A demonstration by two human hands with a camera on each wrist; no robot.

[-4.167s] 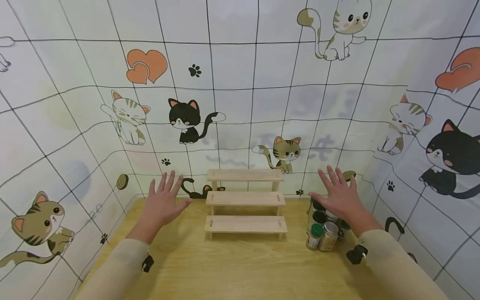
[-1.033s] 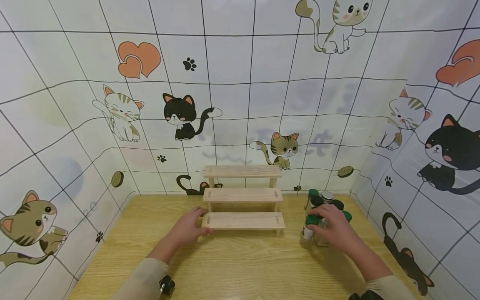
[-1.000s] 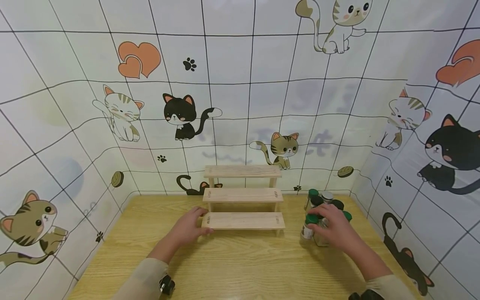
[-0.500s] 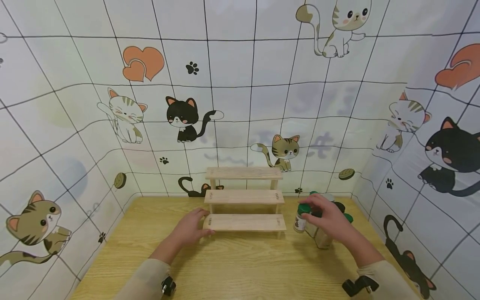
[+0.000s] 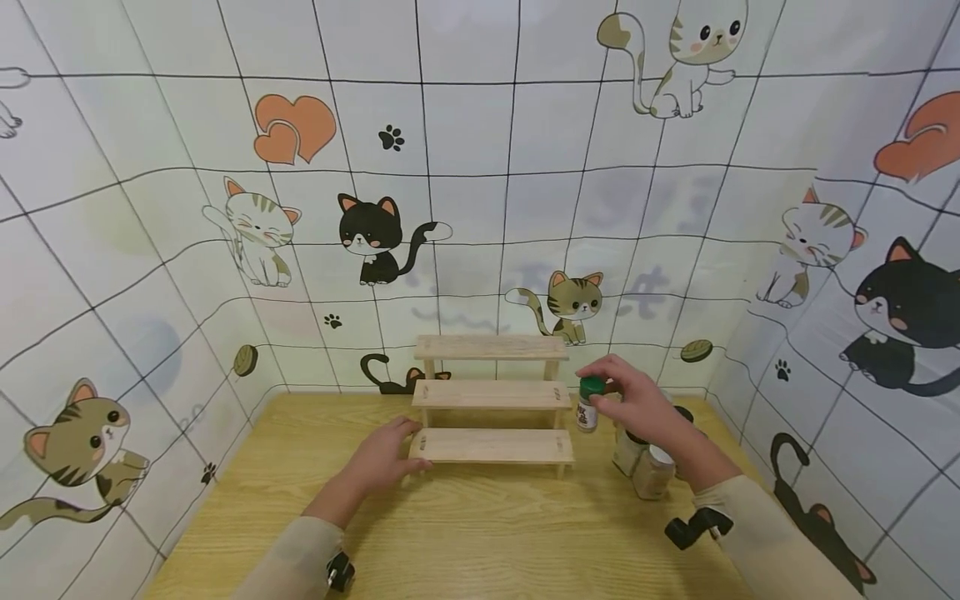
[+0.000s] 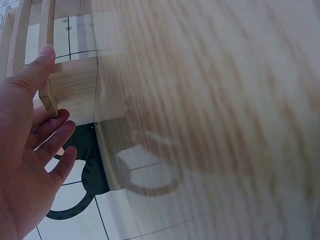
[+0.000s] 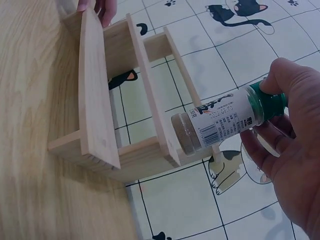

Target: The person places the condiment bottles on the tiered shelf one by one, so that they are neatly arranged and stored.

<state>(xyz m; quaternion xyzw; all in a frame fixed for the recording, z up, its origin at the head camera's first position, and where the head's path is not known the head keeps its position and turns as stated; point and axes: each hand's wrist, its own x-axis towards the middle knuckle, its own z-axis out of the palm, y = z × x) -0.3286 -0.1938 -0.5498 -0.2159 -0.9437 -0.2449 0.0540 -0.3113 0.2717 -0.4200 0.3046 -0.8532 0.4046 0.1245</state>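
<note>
Far left: a striped cat (image 5: 78, 450) printed on the white, grid-lined wall (image 5: 472, 208), at 9 o'clock from the rack (image 5: 491, 395); an orange heart (image 5: 311, 127) at 11 o'clock. Left sleeve (image 5: 288, 554): toward 7 o'clock, with a black mount (image 5: 340, 572) at its cuff. Left hand (image 5: 384, 454): at 8 o'clock from the rack, fingers and thumb in a narrow pinch on the left end of the lowest board, thumb at the front edge, fingers at the rear.

Centre: the rack, of pale wood with three stepped boards, highest toward 12 o'clock, stands on the wood-grained worktop (image 5: 480, 533).

Right of centre: the jar (image 5: 587, 413), at 3 o'clock from the rack, nearly upright beside the right end of the middle board, green cap uppermost. The right wrist view shows its printed white label, barcode and brown contents, the base clear of the worktop; whether it touches the rack cannot be told. Right hand (image 5: 637, 404): also at 3 o'clock, fingers and thumb narrow about the green cap, holding the jar.

Farther right: other jars (image 5: 651, 477), between 3 and 4 o'clock, clustered on the worktop below the right hand and partly hidden by it; their number cannot be told.
</note>
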